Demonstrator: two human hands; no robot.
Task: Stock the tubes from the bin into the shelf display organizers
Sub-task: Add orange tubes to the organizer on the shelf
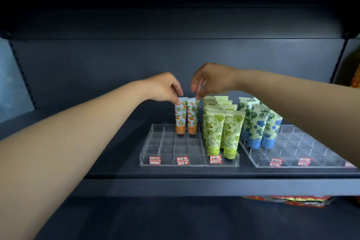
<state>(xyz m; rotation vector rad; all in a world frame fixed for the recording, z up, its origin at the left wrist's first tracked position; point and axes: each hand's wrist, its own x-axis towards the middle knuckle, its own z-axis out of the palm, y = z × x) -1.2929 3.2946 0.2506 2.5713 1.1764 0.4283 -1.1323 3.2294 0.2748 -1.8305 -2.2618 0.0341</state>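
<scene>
Below our hands sat a clear organizer [155, 142], most cells bare. Our left hand [165, 88] pinched the crimped top of one orange-print tube [180, 118], standing in a back cell; our right hand [212, 80] pinched its neighbour [192, 118], just beside it. Right of these, under our right wrist, green tubes [214, 128] filled two columns. Further right, a second organizer [303, 150] held blue-flower tubes [257, 124] at its left edge.

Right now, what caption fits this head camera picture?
Left hand and right hand each pinch an orange tube upright in the clear organizer.
</scene>
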